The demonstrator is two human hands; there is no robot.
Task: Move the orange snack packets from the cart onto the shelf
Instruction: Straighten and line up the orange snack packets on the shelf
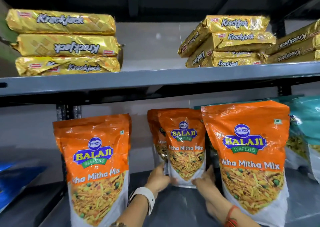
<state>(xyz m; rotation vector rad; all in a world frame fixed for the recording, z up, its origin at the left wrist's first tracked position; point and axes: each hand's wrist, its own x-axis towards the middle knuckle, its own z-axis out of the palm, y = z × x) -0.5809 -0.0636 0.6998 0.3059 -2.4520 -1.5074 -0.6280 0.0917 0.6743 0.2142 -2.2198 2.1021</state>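
Both hands grip the middle orange packet upright on the shelf: left hand, right hand.

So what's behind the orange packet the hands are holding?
Another orange packet stands right behind the held packet, peeking out on its left. Anything further back is covered.

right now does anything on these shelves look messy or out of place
Yes. On the upper shelf, the right Krackjack pile is jumbled, with packs leaning at angles. In the neat left stack, the middle pack lies upside down. The orange packets below stand upright.
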